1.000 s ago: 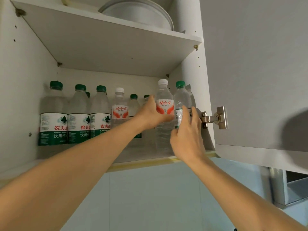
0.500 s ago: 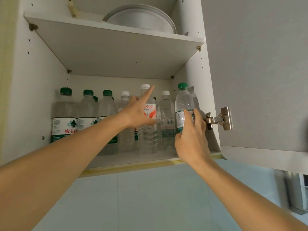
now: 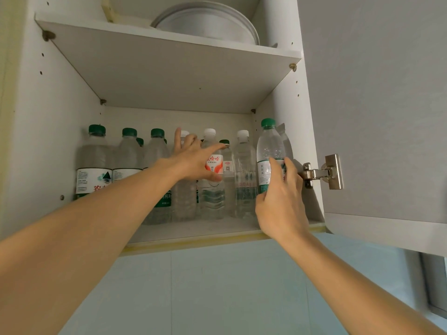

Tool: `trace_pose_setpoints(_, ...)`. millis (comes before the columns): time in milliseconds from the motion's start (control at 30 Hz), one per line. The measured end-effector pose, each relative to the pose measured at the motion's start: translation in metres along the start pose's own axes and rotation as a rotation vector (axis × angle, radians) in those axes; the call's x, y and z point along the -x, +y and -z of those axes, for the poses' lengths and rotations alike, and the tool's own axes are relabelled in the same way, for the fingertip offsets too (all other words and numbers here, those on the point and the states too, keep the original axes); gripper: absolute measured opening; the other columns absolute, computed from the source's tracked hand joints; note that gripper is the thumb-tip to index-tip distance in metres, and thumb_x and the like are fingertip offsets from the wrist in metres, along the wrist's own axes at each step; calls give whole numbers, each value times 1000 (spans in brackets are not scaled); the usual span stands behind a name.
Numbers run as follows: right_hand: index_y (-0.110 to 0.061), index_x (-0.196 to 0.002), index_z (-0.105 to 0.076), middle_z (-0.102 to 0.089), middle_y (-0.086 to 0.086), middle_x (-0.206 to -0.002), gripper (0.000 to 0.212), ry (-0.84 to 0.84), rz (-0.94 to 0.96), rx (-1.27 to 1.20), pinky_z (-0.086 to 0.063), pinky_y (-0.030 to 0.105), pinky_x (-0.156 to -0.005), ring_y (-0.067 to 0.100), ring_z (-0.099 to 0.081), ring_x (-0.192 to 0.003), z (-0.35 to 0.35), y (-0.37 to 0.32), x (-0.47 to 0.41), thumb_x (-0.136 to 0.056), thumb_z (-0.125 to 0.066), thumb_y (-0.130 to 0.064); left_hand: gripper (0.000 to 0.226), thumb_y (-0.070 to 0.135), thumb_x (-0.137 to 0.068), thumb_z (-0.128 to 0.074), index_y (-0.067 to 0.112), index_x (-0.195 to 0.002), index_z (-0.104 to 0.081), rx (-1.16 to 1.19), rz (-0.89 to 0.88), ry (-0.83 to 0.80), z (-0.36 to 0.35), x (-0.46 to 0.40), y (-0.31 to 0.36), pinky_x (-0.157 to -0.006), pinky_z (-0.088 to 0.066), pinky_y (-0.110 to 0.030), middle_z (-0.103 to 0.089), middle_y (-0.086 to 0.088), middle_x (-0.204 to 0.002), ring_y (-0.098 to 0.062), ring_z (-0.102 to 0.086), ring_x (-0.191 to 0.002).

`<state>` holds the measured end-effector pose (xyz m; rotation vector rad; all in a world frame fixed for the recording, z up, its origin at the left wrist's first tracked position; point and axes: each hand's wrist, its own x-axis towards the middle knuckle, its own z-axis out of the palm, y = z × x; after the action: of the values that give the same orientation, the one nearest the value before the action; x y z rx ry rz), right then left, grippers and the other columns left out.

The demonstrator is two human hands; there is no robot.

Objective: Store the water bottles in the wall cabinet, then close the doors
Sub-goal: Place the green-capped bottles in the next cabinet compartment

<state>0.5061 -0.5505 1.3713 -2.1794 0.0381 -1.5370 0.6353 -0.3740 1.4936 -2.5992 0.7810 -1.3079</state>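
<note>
- Pale blue wall tiles (image 3: 217, 286) run below an open wall cabinet (image 3: 55, 131), its right door (image 3: 377, 105) swung out on a metal hinge (image 3: 321, 174).
- Right hand (image 3: 281, 206) grips a green-capped bottle (image 3: 269, 146) around its label, fingers curled on the front, at the right end of the lower shelf (image 3: 193, 229), close to the side wall.
- Left hand (image 3: 193, 160) is spread wide with straight fingers and grips nothing; its thumb seems to touch a white-capped bottle (image 3: 212, 189) with a red label.
- Other bottles (image 3: 94, 165) stand upright in rows to the left and behind.
- To finish well, I judge: slide the held bottle back until its base sits fully on the shelf, clear of the hinge, then let go gently.
- Steadying the neighbours with the spread hand should stop a domino fall.
- Plates (image 3: 208, 22) sit on the upper shelf, out of the way.
</note>
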Motion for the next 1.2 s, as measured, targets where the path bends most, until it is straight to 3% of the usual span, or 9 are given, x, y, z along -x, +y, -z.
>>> trace_pose_setpoints(267, -22, -152, -28, -6, 0, -166, 75, 16, -4, -4, -47, 41, -99, 27, -14, -149, -2, 2, -1, -89, -61, 0, 94, 85, -74, -53, 55, -151, -8, -51, -24, -54, -3, -8, -9, -108, 29, -58, -32, -17, -159, -34, 0, -154)
trace_pose_setpoints(533, -24, -152, -27, -8, -1, -165, 74, 31, -15, -3, -47, 42, -97, 26, -15, -149, -3, 2, -1, -89, -60, -2, 72, 63, -93, -52, 56, -152, -10, 27, 5, -90, 6, -6, -10, -111, 26, -60, -27, -9, -164, -30, 3, -155)
trace_pose_setpoints(600, -24, -152, -28, -9, -1, -165, 74, 30, -14, -7, -48, 42, -97, 25, -16, -149, -3, 2, -1, -89, -61, -2, 72, 56, -94, -55, 50, -154, -15, 58, 68, -12, 13, -1, -3, -117, 16, -61, -24, -12, -165, -32, -4, -154)
trace_pose_setpoints(667, -24, -152, -27, -9, -1, -165, 74, 30, -11, -3, -47, 42, -98, 25, -15, -149, -2, 2, -1, -90, -61, -3, 70, 51, -94, -59, 39, -155, -28, 127, 132, 208, 23, 2, 10, -120, -6, -56, -30, -15, -160, -35, -19, -148)
trace_pose_setpoints(733, -24, -152, -26, -9, -1, -165, 74, 29, -15, -3, -46, 42, -99, 25, -15, -149, -2, 2, 0, -90, -61, -3, 64, 43, -94, -63, 25, -151, -40, 276, 99, 406, 32, 0, 29, -114, -25, -48, -41, -14, -151, -33, -32, -139)
trace_pose_setpoints(767, -24, -152, -26, -9, 0, -165, 74, 26, -18, -7, -45, 43, -101, 26, -15, -149, -2, 1, 0, -90, -60, -3, 63, 40, -93, -65, 21, -149, -42, 379, 68, 410, 35, -2, 38, -112, -29, -45, -43, -12, -149, -31, -34, -138)
trace_pose_setpoints(967, -26, -153, -24, -13, 0, -163, 75, 23, -30, -27, -44, 43, -103, 26, -19, -147, 0, 0, 0, -90, -57, 0, 92, 41, -89, -73, 21, -159, -16, 840, 108, -52, 31, -23, 75, -109, -42, -45, -39, -12, -156, -29, -47, -133)
trace_pose_setpoints(1067, -25, -153, -24, -15, 0, -163, 74, 30, -23, -35, -43, 44, -104, 25, -18, -148, 0, 1, 0, -91, -54, 1, 110, 35, -85, -80, 30, -161, 0, 932, 140, -136, 25, -26, 74, -116, -34, -52, -22, -9, -166, -33, -34, -146)
trace_pose_setpoints(1200, -24, -154, -24, -15, 0, -163, 73, 33, -17, -37, -40, 40, -105, 23, -16, -148, -1, 2, 0, -91, -52, 1, 119, 25, -83, -83, 37, -159, 7, 904, 39, -136, 18, -26, 67, -114, -33, -48, -12, -6, -168, -31, -28, -149)
